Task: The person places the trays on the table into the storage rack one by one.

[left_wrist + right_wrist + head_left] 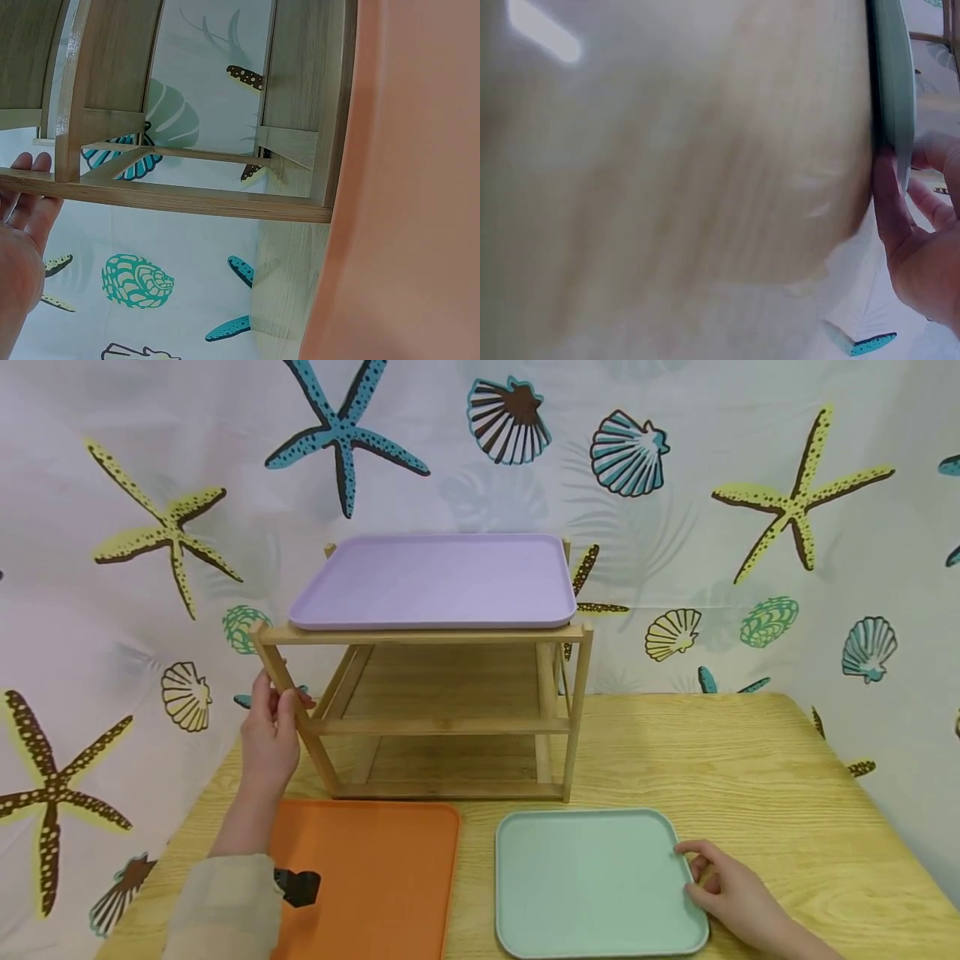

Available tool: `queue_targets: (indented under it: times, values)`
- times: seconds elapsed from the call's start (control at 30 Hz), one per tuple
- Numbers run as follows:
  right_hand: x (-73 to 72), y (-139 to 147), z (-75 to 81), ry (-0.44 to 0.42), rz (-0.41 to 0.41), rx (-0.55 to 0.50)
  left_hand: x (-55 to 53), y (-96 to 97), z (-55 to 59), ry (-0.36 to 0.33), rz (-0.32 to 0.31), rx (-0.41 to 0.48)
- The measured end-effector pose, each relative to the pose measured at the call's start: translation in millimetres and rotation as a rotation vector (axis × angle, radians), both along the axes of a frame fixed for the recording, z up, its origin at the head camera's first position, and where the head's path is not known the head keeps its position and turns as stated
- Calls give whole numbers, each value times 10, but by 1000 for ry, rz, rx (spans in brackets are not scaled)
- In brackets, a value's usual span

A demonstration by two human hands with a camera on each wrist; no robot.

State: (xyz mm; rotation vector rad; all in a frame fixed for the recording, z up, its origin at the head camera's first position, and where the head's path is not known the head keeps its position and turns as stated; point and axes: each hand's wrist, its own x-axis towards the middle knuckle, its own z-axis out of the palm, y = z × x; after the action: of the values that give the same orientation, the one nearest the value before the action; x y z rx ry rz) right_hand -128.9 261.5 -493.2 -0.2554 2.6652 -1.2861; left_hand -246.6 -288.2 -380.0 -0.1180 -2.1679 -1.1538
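Note:
A wooden rack [450, 726] with several levels stands on the table, a lilac tray [442, 581] lying across its top. At the rack's front left post, my left hand [270, 735] grips the wood; its fingers [34, 214] reach behind the post in the left wrist view. A mint-green tray [592, 885] lies flat in front of the rack, to the right. My right hand [731, 889] pinches this tray's right edge, and the right wrist view shows the thumb [891, 195] against the rim. An orange tray [375, 877] lies under my left forearm.
The wood-grained table [720, 752] extends to the right of the rack. Behind and beside it hangs a white curtain [480, 493] printed with starfish and shells. The rack's lower shelves [450, 685] sit below the lilac tray. A light sleeve [225, 902] covers my left forearm.

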Motion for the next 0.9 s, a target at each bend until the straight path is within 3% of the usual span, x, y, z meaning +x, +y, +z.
queue_targets:
  times: [0.1, 0.2, 0.4, 0.47, 0.63, 0.9]
  values:
    - [-20, 12, -4, -15, -23, -65, 5, -2, 0, -7, 1, -6]
    - [-30, 49, -8, -33, 5, -153, 7, -8, 3, -15, 6, -7]
    - [-48, 192, 30, -231, 152, -541, 6, -14, 0, -36, 5, -16]
    - [-46, 239, 44, -257, 212, -642, 4, -20, -5, -38, 4, -19]
    - [5, 314, 73, -269, 284, -776, -5, -25, -16, -38, 1, -19]
    - [116, 349, 139, -279, 265, -916, -10, -37, -11, -8, -3, -18]
